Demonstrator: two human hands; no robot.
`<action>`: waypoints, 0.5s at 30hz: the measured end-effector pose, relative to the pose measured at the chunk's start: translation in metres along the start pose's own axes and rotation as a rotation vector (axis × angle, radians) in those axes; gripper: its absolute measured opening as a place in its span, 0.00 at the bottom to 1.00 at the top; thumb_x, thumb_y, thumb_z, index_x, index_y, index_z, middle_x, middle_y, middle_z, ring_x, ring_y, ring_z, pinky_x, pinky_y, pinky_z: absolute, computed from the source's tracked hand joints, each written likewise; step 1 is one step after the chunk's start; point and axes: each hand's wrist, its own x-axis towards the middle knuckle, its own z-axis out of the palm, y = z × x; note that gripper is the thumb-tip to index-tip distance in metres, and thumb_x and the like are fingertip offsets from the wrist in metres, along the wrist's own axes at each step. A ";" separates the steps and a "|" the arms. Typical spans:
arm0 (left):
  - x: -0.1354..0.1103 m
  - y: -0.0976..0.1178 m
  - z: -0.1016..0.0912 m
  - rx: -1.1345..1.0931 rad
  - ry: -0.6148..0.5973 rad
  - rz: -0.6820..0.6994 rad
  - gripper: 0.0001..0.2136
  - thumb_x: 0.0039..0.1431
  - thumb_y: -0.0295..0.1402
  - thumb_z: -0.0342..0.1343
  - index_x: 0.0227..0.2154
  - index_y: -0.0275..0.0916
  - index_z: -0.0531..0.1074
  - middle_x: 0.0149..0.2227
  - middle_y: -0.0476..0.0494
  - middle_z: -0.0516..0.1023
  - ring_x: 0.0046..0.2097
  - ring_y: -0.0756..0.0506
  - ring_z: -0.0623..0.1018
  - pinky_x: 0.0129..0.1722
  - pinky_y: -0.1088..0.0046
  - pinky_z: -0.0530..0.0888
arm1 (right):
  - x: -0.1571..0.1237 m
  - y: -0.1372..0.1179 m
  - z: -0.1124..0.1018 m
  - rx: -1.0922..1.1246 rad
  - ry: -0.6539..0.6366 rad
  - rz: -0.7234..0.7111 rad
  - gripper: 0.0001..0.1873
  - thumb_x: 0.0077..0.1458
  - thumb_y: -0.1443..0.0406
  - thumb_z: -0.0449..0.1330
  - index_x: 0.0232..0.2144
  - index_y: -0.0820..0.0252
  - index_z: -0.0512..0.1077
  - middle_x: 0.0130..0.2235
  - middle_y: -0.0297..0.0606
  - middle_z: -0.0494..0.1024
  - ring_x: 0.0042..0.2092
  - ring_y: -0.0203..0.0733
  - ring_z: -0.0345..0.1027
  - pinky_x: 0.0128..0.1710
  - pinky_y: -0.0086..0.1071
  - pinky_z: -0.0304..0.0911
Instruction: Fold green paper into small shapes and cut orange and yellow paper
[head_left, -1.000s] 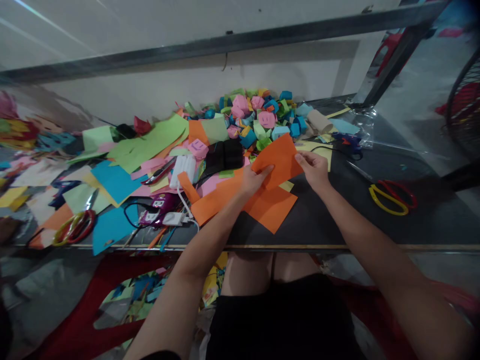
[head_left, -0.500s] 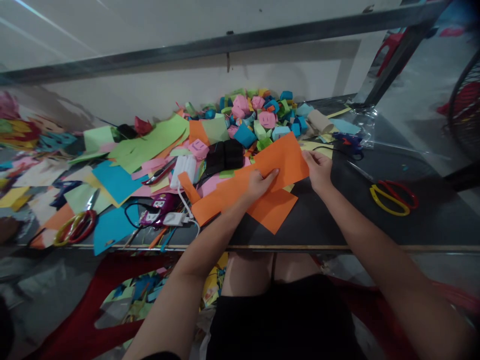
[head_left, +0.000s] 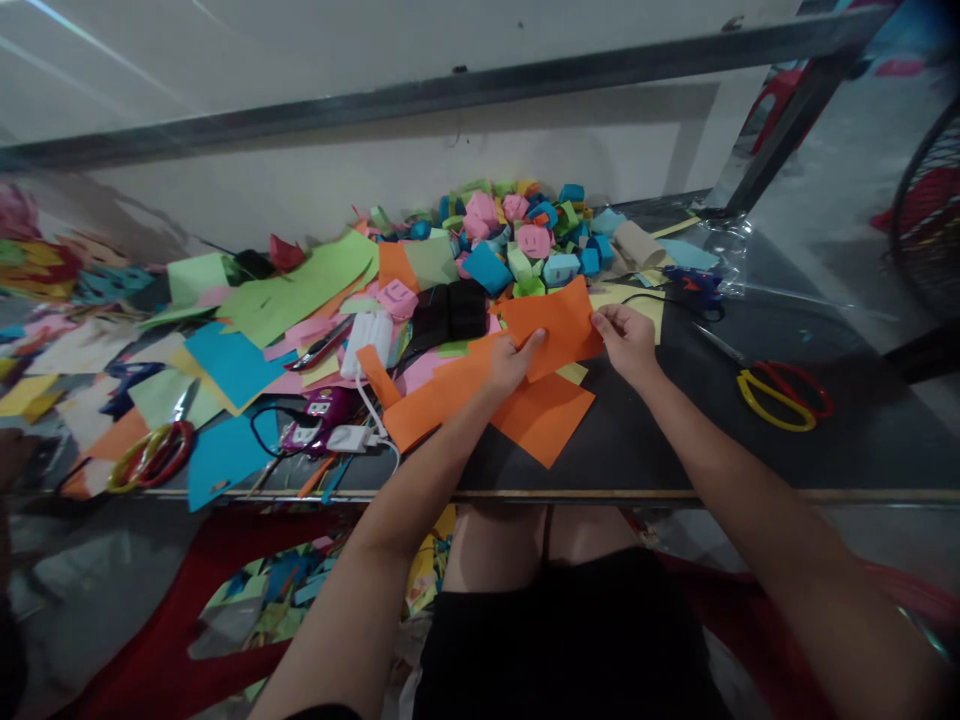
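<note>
Between my two hands is a sheet of orange paper (head_left: 559, 322), raised a little off the table and slightly bent. My left hand (head_left: 516, 362) grips its left lower side, thumb lying on top. The fingers of my right hand (head_left: 626, 340) pinch its right edge. More orange paper (head_left: 546, 420) lies flat on the dark table under and beside my left hand. Behind the held sheet, a heap of small folded paper boxes (head_left: 525, 235) in pink, blue and green rests near the wall.
Scissors with red and yellow handles (head_left: 784, 395) lie on the right, another pair of scissors (head_left: 154, 450) on the left. A white power adapter (head_left: 352, 438), a purple power strip (head_left: 322, 415), a glue gun (head_left: 694, 283) and coloured paper (head_left: 300, 280) cover the table. A hand (head_left: 16, 455) shows at far left.
My right hand has moved slightly left, bringing the orange sheet's right edge with it. The left hand has shifted slightly left. Another person's hand at far left shows in a different position.
</note>
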 end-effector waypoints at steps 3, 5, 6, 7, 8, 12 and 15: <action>0.000 0.004 0.000 -0.067 0.019 -0.001 0.16 0.54 0.49 0.67 0.32 0.40 0.79 0.39 0.39 0.84 0.43 0.38 0.84 0.40 0.66 0.78 | -0.004 -0.009 0.001 -0.022 0.021 -0.064 0.25 0.54 0.42 0.64 0.31 0.57 0.73 0.26 0.32 0.73 0.27 0.36 0.66 0.28 0.31 0.64; 0.000 0.008 -0.001 -0.069 0.043 -0.022 0.14 0.55 0.46 0.67 0.34 0.41 0.80 0.42 0.37 0.85 0.46 0.36 0.84 0.44 0.64 0.79 | -0.005 -0.016 -0.004 -0.029 0.025 -0.067 0.23 0.56 0.43 0.64 0.32 0.57 0.74 0.28 0.34 0.75 0.29 0.37 0.69 0.30 0.31 0.66; 0.000 0.009 -0.002 -0.063 0.058 -0.028 0.12 0.56 0.44 0.67 0.35 0.41 0.80 0.43 0.37 0.85 0.48 0.36 0.83 0.45 0.63 0.79 | -0.006 -0.020 -0.009 -0.044 0.031 -0.060 0.22 0.56 0.45 0.64 0.32 0.57 0.74 0.29 0.35 0.77 0.30 0.38 0.71 0.31 0.32 0.68; 0.000 0.010 -0.002 -0.058 0.079 -0.028 0.11 0.56 0.43 0.67 0.35 0.41 0.80 0.44 0.36 0.85 0.49 0.35 0.83 0.47 0.62 0.79 | -0.007 -0.024 -0.017 -0.076 0.040 -0.047 0.20 0.56 0.46 0.64 0.32 0.58 0.75 0.31 0.36 0.78 0.32 0.39 0.73 0.33 0.32 0.69; 0.001 0.010 -0.003 -0.053 0.101 -0.026 0.11 0.57 0.42 0.66 0.36 0.41 0.80 0.45 0.36 0.85 0.49 0.35 0.83 0.48 0.61 0.79 | -0.009 -0.029 -0.028 -0.137 0.051 -0.034 0.18 0.56 0.49 0.64 0.32 0.58 0.76 0.32 0.37 0.80 0.34 0.40 0.74 0.34 0.33 0.70; 0.004 0.006 -0.005 -0.051 0.153 -0.019 0.10 0.58 0.42 0.66 0.37 0.42 0.81 0.45 0.37 0.85 0.49 0.35 0.83 0.50 0.59 0.78 | -0.029 -0.047 -0.091 -0.538 0.102 0.033 0.09 0.55 0.61 0.63 0.38 0.58 0.78 0.40 0.43 0.83 0.41 0.46 0.78 0.42 0.38 0.72; 0.005 0.003 -0.005 -0.069 0.170 -0.014 0.10 0.59 0.43 0.65 0.37 0.42 0.81 0.45 0.37 0.84 0.49 0.34 0.83 0.51 0.58 0.78 | -0.045 -0.049 -0.144 -1.019 0.060 0.263 0.20 0.53 0.71 0.59 0.48 0.60 0.79 0.46 0.50 0.84 0.47 0.53 0.78 0.49 0.45 0.70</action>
